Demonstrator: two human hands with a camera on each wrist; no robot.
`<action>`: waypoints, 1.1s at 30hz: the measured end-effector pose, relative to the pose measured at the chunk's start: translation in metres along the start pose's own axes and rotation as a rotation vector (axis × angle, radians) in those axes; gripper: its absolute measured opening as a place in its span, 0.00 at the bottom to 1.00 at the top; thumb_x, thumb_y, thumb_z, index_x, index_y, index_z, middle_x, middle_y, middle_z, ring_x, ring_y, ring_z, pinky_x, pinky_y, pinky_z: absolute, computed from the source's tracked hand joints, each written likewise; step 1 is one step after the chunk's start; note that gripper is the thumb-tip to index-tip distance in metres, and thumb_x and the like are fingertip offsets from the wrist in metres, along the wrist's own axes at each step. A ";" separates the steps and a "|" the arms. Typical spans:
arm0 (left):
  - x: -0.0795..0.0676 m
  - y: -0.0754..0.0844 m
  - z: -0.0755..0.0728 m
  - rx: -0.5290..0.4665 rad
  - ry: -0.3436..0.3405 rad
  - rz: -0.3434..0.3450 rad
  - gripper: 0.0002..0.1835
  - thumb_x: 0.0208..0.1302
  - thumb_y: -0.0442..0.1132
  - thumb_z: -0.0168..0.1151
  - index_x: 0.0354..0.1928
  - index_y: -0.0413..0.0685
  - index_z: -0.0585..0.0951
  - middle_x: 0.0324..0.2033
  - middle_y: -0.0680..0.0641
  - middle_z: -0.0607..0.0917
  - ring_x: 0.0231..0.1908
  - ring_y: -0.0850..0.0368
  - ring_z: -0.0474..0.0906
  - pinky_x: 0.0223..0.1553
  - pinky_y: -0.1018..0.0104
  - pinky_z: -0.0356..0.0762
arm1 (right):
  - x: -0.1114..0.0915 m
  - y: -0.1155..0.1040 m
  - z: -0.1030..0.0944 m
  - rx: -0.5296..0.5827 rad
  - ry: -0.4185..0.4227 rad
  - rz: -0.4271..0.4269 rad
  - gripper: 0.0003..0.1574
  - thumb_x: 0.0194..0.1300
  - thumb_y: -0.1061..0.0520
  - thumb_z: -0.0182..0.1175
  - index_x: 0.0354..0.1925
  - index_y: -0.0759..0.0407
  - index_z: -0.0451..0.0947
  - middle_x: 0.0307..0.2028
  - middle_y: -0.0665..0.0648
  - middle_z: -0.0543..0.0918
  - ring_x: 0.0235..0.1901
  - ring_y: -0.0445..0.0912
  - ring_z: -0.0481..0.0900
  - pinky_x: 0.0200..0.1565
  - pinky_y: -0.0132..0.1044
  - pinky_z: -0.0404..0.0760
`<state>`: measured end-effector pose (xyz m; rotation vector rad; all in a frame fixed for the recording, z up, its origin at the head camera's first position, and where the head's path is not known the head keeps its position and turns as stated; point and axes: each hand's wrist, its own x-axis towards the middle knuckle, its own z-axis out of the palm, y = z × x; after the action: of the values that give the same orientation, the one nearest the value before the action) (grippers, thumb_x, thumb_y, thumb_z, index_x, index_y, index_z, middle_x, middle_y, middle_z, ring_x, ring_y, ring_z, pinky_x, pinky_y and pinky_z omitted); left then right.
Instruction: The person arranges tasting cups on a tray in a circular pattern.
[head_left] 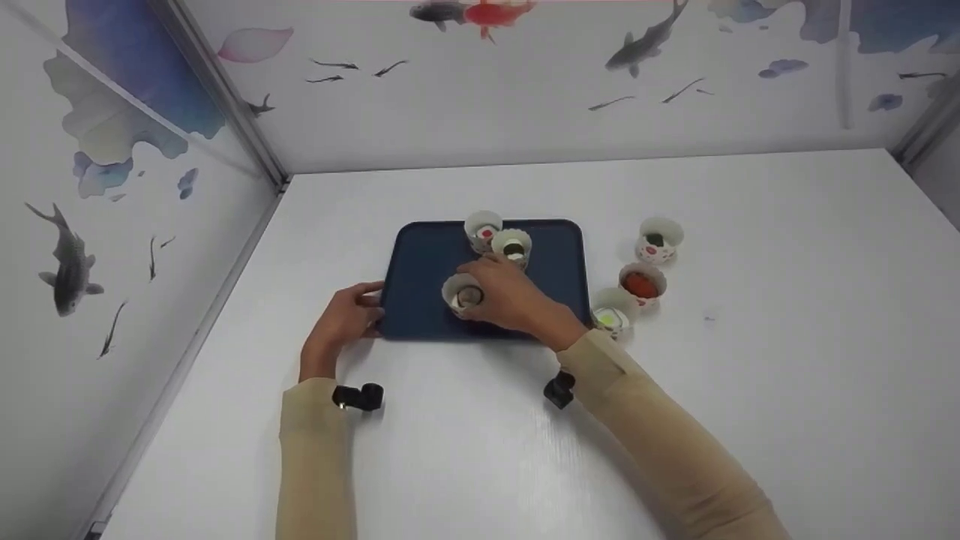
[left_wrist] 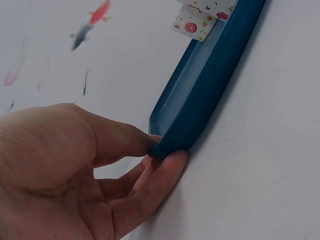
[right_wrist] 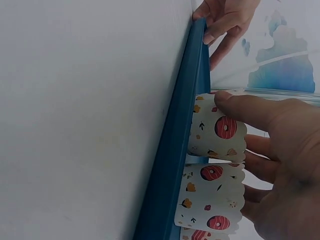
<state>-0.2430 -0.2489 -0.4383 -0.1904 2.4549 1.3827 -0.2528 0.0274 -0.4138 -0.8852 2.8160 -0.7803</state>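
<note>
A dark blue tray [head_left: 420,259] lies on the white table. At its left edge my left hand [head_left: 346,315] pinches the rim, thumb on the inner side and fingers outside and below, as the left wrist view shows. Over the tray's middle my right hand [head_left: 510,294] grips a paper baking cup [head_left: 454,298] with a small dark-rimmed round piece inside. That cup [right_wrist: 217,125] has a scalloped rim and printed doughnuts. Just behind the right hand, two similar cups stand on the tray: one with a red-centred piece [head_left: 484,231], one with a dark-and-white piece [head_left: 517,247].
Right of the tray, three more cups stand on the table: one with dark green content [head_left: 660,240], one with orange-red content [head_left: 643,285], and one with a yellow-centred piece [head_left: 613,319] close by the tray's corner. Fish-painted walls [head_left: 540,90] border the table at back and left.
</note>
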 end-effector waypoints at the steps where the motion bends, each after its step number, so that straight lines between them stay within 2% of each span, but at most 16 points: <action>1: 0.000 0.000 0.000 0.002 0.000 0.001 0.30 0.73 0.28 0.50 0.76 0.44 0.63 0.65 0.32 0.73 0.61 0.41 0.76 0.52 0.60 0.84 | 0.000 0.000 0.000 0.002 0.000 0.001 0.38 0.63 0.53 0.70 0.68 0.62 0.71 0.66 0.62 0.76 0.73 0.60 0.62 0.74 0.52 0.64; 11: 0.001 0.001 0.004 0.004 0.004 0.008 0.30 0.72 0.28 0.51 0.75 0.45 0.64 0.64 0.33 0.74 0.59 0.42 0.77 0.50 0.60 0.85 | -0.011 0.005 -0.008 0.022 -0.009 0.006 0.42 0.63 0.53 0.70 0.70 0.63 0.67 0.68 0.64 0.71 0.71 0.57 0.65 0.71 0.51 0.68; 18: -0.002 0.001 0.000 0.018 0.020 -0.003 0.30 0.72 0.28 0.51 0.75 0.45 0.64 0.64 0.33 0.74 0.59 0.43 0.77 0.51 0.60 0.85 | -0.028 0.002 -0.027 0.107 -0.024 0.049 0.44 0.63 0.58 0.70 0.73 0.60 0.64 0.63 0.63 0.74 0.57 0.53 0.77 0.60 0.47 0.79; 20: -0.002 0.001 0.000 0.024 0.018 -0.003 0.30 0.72 0.28 0.50 0.75 0.45 0.63 0.64 0.33 0.74 0.59 0.43 0.77 0.51 0.61 0.84 | -0.034 0.004 -0.034 0.115 -0.016 0.059 0.43 0.64 0.58 0.69 0.73 0.59 0.64 0.64 0.63 0.73 0.61 0.53 0.76 0.63 0.48 0.78; 23: 0.000 0.001 0.000 0.025 0.014 0.005 0.30 0.72 0.28 0.50 0.75 0.45 0.63 0.64 0.32 0.74 0.59 0.41 0.77 0.49 0.61 0.85 | -0.044 0.010 -0.045 0.111 0.020 0.056 0.42 0.65 0.57 0.68 0.72 0.60 0.64 0.68 0.63 0.72 0.70 0.58 0.67 0.71 0.52 0.69; 26: 0.001 0.000 0.000 0.023 0.006 0.014 0.30 0.73 0.28 0.50 0.75 0.44 0.63 0.64 0.32 0.73 0.60 0.40 0.77 0.49 0.61 0.85 | -0.051 0.019 -0.057 0.100 0.072 0.052 0.40 0.66 0.56 0.67 0.72 0.61 0.65 0.69 0.62 0.72 0.73 0.59 0.63 0.73 0.54 0.64; 33: -0.002 0.002 0.000 0.033 0.001 0.005 0.30 0.73 0.28 0.49 0.76 0.45 0.62 0.65 0.32 0.72 0.62 0.39 0.75 0.54 0.57 0.84 | -0.065 0.046 -0.082 0.147 0.175 0.070 0.38 0.67 0.58 0.66 0.71 0.61 0.65 0.67 0.64 0.73 0.69 0.60 0.67 0.70 0.55 0.67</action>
<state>-0.2418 -0.2480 -0.4365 -0.1771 2.4789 1.3435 -0.2410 0.1322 -0.3695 -0.7245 2.8708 -1.0879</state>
